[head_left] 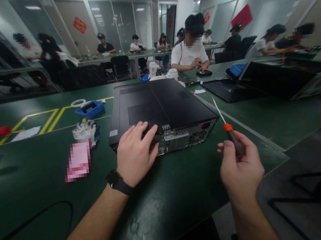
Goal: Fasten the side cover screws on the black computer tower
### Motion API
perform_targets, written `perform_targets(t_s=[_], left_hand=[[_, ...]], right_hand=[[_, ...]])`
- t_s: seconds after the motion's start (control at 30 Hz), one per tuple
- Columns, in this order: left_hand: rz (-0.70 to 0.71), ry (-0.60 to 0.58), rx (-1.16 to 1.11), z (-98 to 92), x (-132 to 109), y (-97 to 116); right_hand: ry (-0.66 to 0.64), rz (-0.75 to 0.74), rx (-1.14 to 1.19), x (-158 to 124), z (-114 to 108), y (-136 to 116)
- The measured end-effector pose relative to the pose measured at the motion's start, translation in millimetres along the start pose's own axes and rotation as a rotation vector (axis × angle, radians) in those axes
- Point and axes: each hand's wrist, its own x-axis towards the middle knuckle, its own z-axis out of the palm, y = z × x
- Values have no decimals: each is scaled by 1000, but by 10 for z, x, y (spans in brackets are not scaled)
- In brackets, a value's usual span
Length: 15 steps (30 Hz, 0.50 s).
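Note:
A black computer case (158, 101) lies on its side on the green table, its back panel with ports and a fan grille facing me. My left hand (136, 151), with a watch on the wrist, rests on the near left edge of the case, fingers spread over the top panel. In my right hand (241, 165) is a screwdriver (231, 135) with an orange and dark handle, its shaft pointing up and away. The screwdriver is held apart from the case, off its right corner.
On the left lie work gloves (85, 131), a pink packet (78, 161), a blue tray (90, 109) and a tape roll (78, 103). An opened case (288, 80) and a black panel (232, 89) are at right. A person (189, 52) sits across the table.

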Motion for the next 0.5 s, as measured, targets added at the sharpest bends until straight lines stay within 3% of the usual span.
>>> perform_targets(t_s=[0.07,0.2,0.37,0.5], left_hand=[[-3,6,-5,-3,4,0],[-18,42,-6,9,14,-6],[-26,69,-32,41,15,-20],[-21,66,-51,49,11,-29]], right_hand=[[34,121,-29,121,65,119],[128,95,-22,364,273,329],[50,171,0,572,544,455],[48,178,-30,593,583,436]])
